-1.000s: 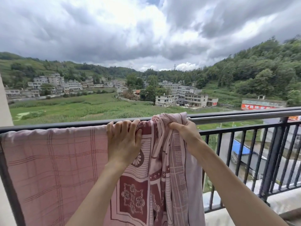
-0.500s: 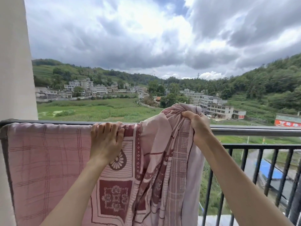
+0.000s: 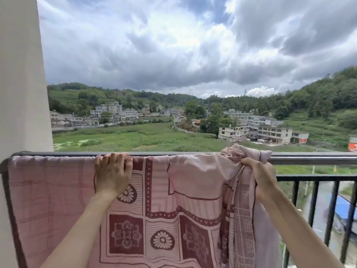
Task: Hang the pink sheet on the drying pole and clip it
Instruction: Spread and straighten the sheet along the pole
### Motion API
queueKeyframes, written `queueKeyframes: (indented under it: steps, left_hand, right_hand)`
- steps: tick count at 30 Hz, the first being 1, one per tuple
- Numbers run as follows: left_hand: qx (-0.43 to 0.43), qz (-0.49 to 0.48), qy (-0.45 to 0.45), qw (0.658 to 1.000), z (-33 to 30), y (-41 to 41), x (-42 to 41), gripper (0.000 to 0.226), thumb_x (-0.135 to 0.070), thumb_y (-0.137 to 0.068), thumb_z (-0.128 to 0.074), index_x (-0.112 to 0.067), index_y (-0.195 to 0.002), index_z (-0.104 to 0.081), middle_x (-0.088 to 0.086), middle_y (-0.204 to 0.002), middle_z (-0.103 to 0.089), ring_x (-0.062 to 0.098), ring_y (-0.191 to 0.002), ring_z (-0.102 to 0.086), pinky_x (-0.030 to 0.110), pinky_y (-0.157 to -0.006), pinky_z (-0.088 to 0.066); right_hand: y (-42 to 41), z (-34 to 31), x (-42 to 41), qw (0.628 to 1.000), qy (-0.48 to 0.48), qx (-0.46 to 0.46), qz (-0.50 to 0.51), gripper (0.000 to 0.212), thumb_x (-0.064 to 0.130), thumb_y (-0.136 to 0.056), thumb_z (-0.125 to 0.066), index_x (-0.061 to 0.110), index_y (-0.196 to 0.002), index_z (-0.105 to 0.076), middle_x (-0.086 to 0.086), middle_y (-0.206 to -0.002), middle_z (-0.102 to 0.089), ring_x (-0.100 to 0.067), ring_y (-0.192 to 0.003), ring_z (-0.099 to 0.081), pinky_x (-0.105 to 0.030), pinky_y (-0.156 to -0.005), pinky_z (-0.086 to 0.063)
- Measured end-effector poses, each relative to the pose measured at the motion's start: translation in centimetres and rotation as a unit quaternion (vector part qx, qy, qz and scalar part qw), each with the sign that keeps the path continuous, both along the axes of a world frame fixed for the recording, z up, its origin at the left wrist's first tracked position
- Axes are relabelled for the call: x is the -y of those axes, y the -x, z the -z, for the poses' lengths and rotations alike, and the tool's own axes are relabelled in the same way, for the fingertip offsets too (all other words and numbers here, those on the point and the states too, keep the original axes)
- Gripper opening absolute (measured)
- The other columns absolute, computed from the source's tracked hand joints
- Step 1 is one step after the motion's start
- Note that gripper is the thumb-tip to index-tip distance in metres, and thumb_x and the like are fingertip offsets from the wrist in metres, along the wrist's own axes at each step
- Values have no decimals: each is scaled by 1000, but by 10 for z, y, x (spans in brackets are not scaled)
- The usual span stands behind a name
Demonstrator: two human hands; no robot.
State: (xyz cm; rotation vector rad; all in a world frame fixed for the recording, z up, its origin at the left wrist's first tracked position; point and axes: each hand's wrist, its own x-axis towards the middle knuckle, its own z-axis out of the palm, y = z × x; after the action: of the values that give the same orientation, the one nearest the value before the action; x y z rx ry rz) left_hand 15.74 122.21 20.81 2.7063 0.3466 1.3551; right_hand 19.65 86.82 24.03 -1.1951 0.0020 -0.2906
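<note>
The pink sheet (image 3: 48,190), patterned with dark red squares and flower motifs, hangs over the metal drying pole (image 3: 313,158) that runs along the top of the balcony railing. My left hand (image 3: 113,176) presses the sheet's top edge against the pole, fingers curled over it. My right hand (image 3: 259,178) grips a bunched-up fold of the sheet at the pole, further right. Between my hands the cloth is stretched out but wrinkled. No clip is in view.
A white wall column (image 3: 21,74) stands at the left end of the pole. Black railing bars (image 3: 330,213) drop below the pole on the right, with a street far beneath. Fields, buildings and hills lie beyond.
My right hand has pulled the bunched part of the sheet to the right along the pole, spreading the cloth wider. My left hand stays on the top edge. The view has shifted left and up.
</note>
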Motion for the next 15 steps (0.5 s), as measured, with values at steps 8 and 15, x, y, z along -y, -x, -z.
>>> queueKeyframes:
  steps: [8,15]
  left_hand:
    - [-15,79,-68,994,10,-10,53,58,-47,-89,-13,-18,-126,-46,1,-126,-51,25,-127,-38,48,-113,8]
    - [10,45,-62,997,8,-22,57,55,-50,-92,-19,-17,-121,-52,3,-99,-56,28,-99,-51,58,-104,-21]
  right_hand:
    - [0,14,-28,991,118,-33,-54,63,45,-57,-81,-1,-97,-66,-12,-92,-71,-29,-87,-66,-39,-86,-51]
    - [-13,5,-35,984,106,-84,-116,18,13,-75,-72,-2,-84,-70,-13,-71,-70,-23,-57,-65,-36,-68,-56]
